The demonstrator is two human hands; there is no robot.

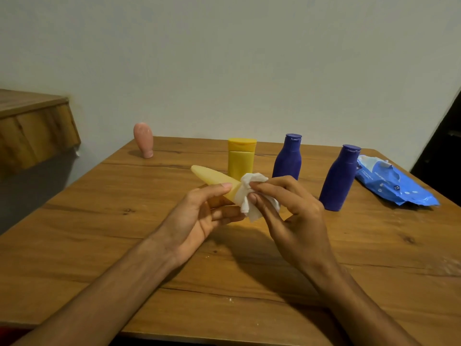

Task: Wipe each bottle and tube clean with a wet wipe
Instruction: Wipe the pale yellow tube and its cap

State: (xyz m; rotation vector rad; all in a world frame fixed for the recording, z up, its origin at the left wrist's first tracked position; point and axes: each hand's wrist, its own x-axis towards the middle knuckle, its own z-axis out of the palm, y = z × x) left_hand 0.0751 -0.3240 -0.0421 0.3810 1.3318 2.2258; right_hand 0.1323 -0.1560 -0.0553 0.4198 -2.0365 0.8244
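Observation:
My left hand [199, 216] holds a pale yellow tube [212, 178] above the table, its flat end pointing up and to the left. My right hand [291, 216] pinches a crumpled white wet wipe [245, 193] wrapped around the tube's lower part. Behind the hands stand a yellow bottle [241, 157] with a flip cap and two dark blue bottles [288, 158] [340, 178]. A pink tube [144, 139] stands on its cap at the table's far left corner.
A blue pack of wet wipes [391, 183] lies at the right of the wooden table [99, 233]. A wooden shelf [32, 123] juts out from the wall at the left. A pale wall rises right behind the table.

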